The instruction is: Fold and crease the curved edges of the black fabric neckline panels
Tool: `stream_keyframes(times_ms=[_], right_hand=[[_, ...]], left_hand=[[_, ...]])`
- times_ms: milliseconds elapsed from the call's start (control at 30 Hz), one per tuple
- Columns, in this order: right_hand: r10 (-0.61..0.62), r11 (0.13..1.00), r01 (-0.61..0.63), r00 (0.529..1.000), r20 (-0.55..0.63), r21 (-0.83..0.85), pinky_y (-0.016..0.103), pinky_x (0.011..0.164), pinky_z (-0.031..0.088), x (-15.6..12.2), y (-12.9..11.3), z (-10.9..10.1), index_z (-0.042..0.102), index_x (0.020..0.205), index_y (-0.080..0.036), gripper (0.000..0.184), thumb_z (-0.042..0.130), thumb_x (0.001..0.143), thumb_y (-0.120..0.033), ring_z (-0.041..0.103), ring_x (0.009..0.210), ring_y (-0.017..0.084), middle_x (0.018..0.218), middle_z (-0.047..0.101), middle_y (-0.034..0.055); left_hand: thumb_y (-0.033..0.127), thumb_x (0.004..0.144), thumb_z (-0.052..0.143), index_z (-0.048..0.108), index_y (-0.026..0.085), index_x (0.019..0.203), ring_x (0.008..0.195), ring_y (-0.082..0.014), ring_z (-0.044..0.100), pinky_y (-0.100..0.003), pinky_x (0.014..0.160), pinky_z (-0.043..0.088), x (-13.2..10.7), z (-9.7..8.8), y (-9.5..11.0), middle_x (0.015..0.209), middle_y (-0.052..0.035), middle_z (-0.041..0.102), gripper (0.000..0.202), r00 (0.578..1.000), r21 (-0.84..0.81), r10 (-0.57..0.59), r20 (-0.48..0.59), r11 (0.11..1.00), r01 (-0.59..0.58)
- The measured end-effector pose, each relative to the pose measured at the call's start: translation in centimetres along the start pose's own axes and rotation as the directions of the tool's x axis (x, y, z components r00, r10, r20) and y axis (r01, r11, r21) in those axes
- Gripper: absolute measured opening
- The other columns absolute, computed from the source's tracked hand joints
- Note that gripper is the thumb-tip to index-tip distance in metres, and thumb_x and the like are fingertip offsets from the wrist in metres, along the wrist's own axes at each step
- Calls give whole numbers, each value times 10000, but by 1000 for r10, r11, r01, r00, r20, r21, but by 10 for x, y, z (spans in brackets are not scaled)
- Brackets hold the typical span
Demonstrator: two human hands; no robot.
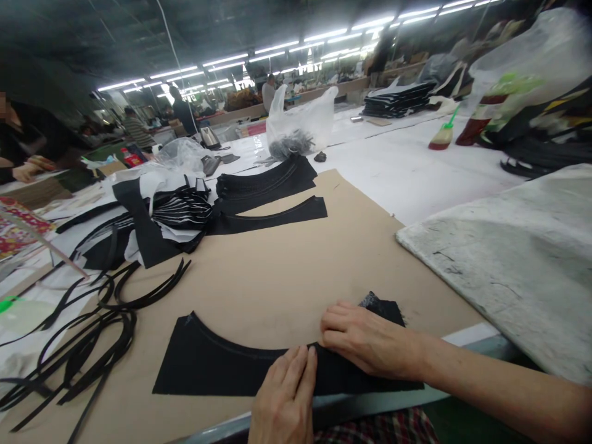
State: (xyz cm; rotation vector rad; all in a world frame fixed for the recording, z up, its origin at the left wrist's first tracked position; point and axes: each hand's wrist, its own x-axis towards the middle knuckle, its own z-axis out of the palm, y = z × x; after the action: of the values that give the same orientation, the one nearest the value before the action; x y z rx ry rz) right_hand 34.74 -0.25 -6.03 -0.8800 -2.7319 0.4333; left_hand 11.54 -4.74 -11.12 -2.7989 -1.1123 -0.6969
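Note:
A black cut piece point(222, 367) with a deep curved upper edge lies on the brown board in front of me. My left hand point(287, 394) rests on its middle, fingers stretched out and lying flat, tips at the curved edge. Just to the right, my right hand point(370, 342) has its fingers bent and closed on the curved edge; the thumb and what lies under the fingers are hidden. Beyond that hand, the right end point(386, 308) of the piece sticks up with a greyish, rough-looking patch.
Black strips point(106, 333) lie coiled at left. Behind them is a pile of black and white pieces point(171, 216); more curved black pieces point(272, 216) lie farther back. A stained pale slab point(509, 259) borders the board point(296, 271) at right. A small glue bottle point(441, 137) stands behind.

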Motion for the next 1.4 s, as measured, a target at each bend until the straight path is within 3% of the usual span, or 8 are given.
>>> stream_keyframes(times_ms=[167,300,433,667,933,1167,1300,1400], right_hand=[[-8,999,9,1000,13,-39,323,753,329,-1,-1,-3,569,890,-179,199,388,946,-119,472,810,179,891,578,50],[90,996,-90,996,0,20,335,806,325,-3,0,-12,553,971,-185,81,547,897,-218,502,870,191,939,592,42],[175,982,-176,984,25,72,354,819,325,-5,3,-24,547,1014,-194,261,674,806,-286,524,908,210,992,614,40],[263,951,-284,951,162,126,354,796,340,-3,9,-37,604,892,-200,124,657,779,-203,566,880,208,898,627,11],[100,995,-98,994,47,-30,325,773,313,-17,14,-29,587,817,-190,51,575,856,-158,540,862,169,866,608,10],[-75,971,61,996,-52,-232,337,798,306,-30,16,-13,526,802,-182,123,463,893,-128,469,765,155,828,578,20],[-12,986,2,998,-60,-167,337,831,309,-31,18,-20,539,882,-189,20,520,888,-186,496,822,164,870,594,21],[76,992,-81,996,-51,-97,343,834,319,-31,22,-28,546,992,-189,192,617,816,-225,515,898,191,934,610,35]], left_hand=[[46,857,387,365,178,1422,1156,-167,593,-306,975,476,-7,-4,-9,1218,-77,659,581,996,17,82,-20,997,-81],[170,894,511,447,223,1334,961,-164,647,-342,892,468,19,-18,-11,1035,-36,708,448,998,-100,-68,-16,993,66],[148,812,587,582,266,1140,956,-222,599,-405,846,426,47,-19,1,985,-24,669,349,960,-168,-238,147,950,262],[-13,711,472,621,207,902,929,-212,560,-374,839,454,79,-15,16,925,-34,631,327,877,-336,-313,366,834,438],[28,844,388,645,210,993,840,-175,608,-287,739,521,65,-6,20,888,-46,630,348,956,-254,-160,248,941,223],[-5,819,366,491,88,1304,1117,-231,554,-345,938,454,15,28,26,1202,-113,621,509,993,150,61,-103,988,-45],[92,889,413,504,145,1282,957,-176,608,-320,870,466,26,15,15,1065,-66,664,407,995,-5,98,-1,995,-98],[179,912,489,536,211,1229,836,-166,609,-340,798,467,50,1,14,905,-14,659,322,995,-125,-36,98,991,48]])
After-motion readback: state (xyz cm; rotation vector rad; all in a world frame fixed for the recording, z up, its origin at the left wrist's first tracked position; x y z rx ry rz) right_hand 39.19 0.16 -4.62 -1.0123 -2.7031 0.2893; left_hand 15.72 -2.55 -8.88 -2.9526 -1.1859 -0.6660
